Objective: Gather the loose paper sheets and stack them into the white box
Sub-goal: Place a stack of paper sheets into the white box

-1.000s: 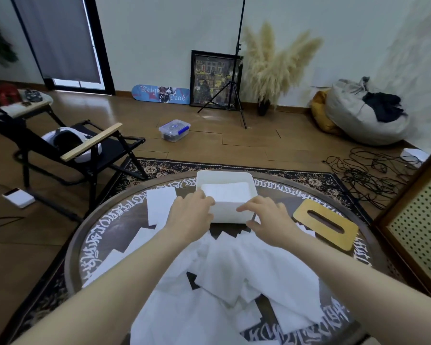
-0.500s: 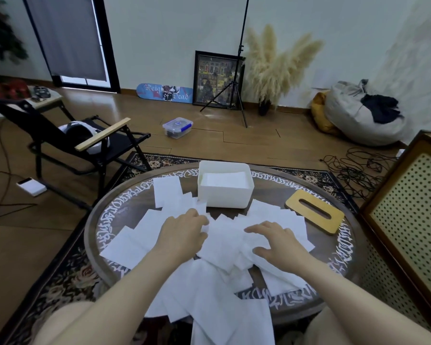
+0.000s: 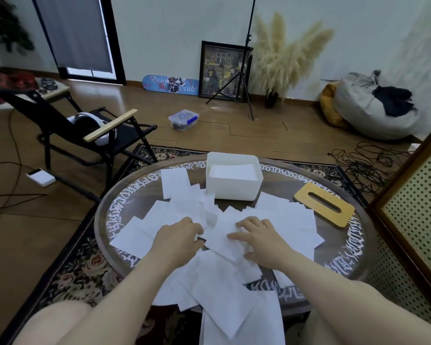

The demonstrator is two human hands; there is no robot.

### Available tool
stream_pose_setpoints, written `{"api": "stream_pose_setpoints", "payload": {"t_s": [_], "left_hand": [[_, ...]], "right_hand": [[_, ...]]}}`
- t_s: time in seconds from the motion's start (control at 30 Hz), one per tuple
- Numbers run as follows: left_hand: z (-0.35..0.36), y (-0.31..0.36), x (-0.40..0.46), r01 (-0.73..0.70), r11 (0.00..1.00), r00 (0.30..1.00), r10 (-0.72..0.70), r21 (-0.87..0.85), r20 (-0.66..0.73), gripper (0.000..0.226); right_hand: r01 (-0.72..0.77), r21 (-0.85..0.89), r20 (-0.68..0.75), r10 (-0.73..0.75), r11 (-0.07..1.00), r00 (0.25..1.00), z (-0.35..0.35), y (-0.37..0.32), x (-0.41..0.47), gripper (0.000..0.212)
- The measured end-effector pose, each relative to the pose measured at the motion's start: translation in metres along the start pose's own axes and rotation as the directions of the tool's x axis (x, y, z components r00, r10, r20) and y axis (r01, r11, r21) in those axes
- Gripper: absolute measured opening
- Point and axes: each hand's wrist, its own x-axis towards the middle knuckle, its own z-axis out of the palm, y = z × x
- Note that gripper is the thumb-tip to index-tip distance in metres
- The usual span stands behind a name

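A white box point(image 3: 234, 191) stands at the far side of the round table point(image 3: 348, 247), with a flat stack of sheets point(image 3: 232, 171) inside it. Many loose white paper sheets point(image 3: 294, 217) lie overlapping across the table between the box and me, and some hang over the near edge. My left hand point(image 3: 178, 237) is on the pile left of centre, its fingers and thumb curled and pinching the edge of a sheet. My right hand point(image 3: 260, 241) lies beside it with spread fingers pressing flat on a sheet.
A yellow wooden lid with a slot point(image 3: 324, 208) lies on the table right of the box. A black folding chair point(image 3: 85, 135) stands to the left. A perforated panel point(image 3: 418, 210) rises close on the right. Cables point(image 3: 366, 165) lie on the floor.
Both hands have drawn back from the box's near rim to the middle of the loose pile. The view has pulled back from the table, and the left fingers have curled onto a sheet.
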Motion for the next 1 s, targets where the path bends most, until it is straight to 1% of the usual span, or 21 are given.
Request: {"api": "stream_pose_setpoints", "payload": {"t_s": [0.1, 0.17, 0.23, 0.27, 0.33, 0.4, 0.43, 0.53, 0.57, 0.7, 0.77, 0.83, 0.93, 1.0], "left_hand": [[0.001, 0.000, 0.002, -0.003, 1.000, 1.000, 0.003, -0.015, -0.011, 0.034], [0.002, 0.000, 0.004, -0.006, 1.000, 1.000, 0.006, -0.021, -0.024, 0.033], [0.003, 0.001, 0.006, -0.005, 1.000, 1.000, 0.005, -0.024, -0.029, 0.033], [0.003, 0.001, 0.006, -0.005, 1.000, 1.000, 0.004, -0.025, -0.028, 0.033], [0.004, 0.003, 0.007, -0.008, 1.000, 1.000, 0.008, -0.024, -0.021, 0.033], [0.004, 0.004, 0.008, -0.008, 0.999, 1.000, 0.008, -0.043, -0.007, 0.034], [0.004, 0.005, 0.008, -0.004, 0.998, 1.000, 0.004, -0.065, 0.002, 0.035], [0.005, 0.009, 0.009, 0.014, 0.989, 1.000, -0.010, -0.146, 0.027, 0.040], [0.005, 0.010, 0.010, 0.024, 0.983, 0.999, -0.018, -0.183, 0.034, 0.041], [0.007, 0.017, 0.014, 0.054, 0.924, 0.998, -0.045, -0.378, 0.033, 0.044], [0.006, 0.022, 0.016, 0.053, 0.897, 0.999, -0.051, -0.439, 0.017, 0.045], [0.005, 0.025, 0.018, 0.055, 0.882, 0.998, -0.064, -0.468, -0.002, 0.044], [0.003, 0.024, 0.021, 0.070, 0.889, 0.996, -0.089, -0.452, -0.021, 0.038], [0.002, 0.018, 0.022, 0.094, 0.897, 0.994, -0.111, -0.432, -0.015, 0.035]], "right_hand": [[0.025, 0.016, -0.025, -0.024, 1.000, 0.999, 0.006, -0.003, 0.007, 0.044], [0.034, 0.071, -0.112, -0.026, 0.997, 0.993, 0.007, -0.002, 0.009, 0.030], [0.031, 0.141, -0.222, 0.001, 0.989, 0.975, 0.006, 0.000, 0.010, 0.024], [0.005, 0.160, -0.243, 0.034, 0.987, 0.969, 0.004, 0.002, 0.010, 0.023], [-0.088, 0.209, -0.233, 0.137, 0.974, 0.963, 0.002, 0.005, 0.009, 0.023], [-0.169, 0.326, -0.235, 0.253, 0.930, 0.938, -0.001, 0.008, 0.007, 0.023], [-0.189, 0.396, -0.238, 0.299, 0.898, 0.924, -0.002, 0.008, 0.004, 0.026], [-0.175, 0.585, -0.261, 0.388, 0.792, 0.884, -0.014, 0.006, -0.005, 0.044], [-0.156, 0.646, -0.266, 0.412, 0.747, 0.871, -0.020, 0.005, -0.009, 0.045], [-0.102, 0.844, -0.207, 0.494, 0.527, 0.844, -0.033, 0.004, -0.019, 0.035], [-0.092, 0.876, -0.189, 0.512, 0.473, 0.838, -0.034, 0.004, -0.020, 0.027], [-0.095, 0.886, -0.179, 0.522, 0.454, 0.834, -0.035, 0.003, -0.020, 0.023], [-0.123, 0.879, -0.147, 0.507, 0.460, 0.849, -0.038, -0.001, -0.020, 0.022], [-0.133, 0.877, -0.124, 0.485, 0.462, 0.866, -0.039, -0.002, -0.020, 0.015]]}}
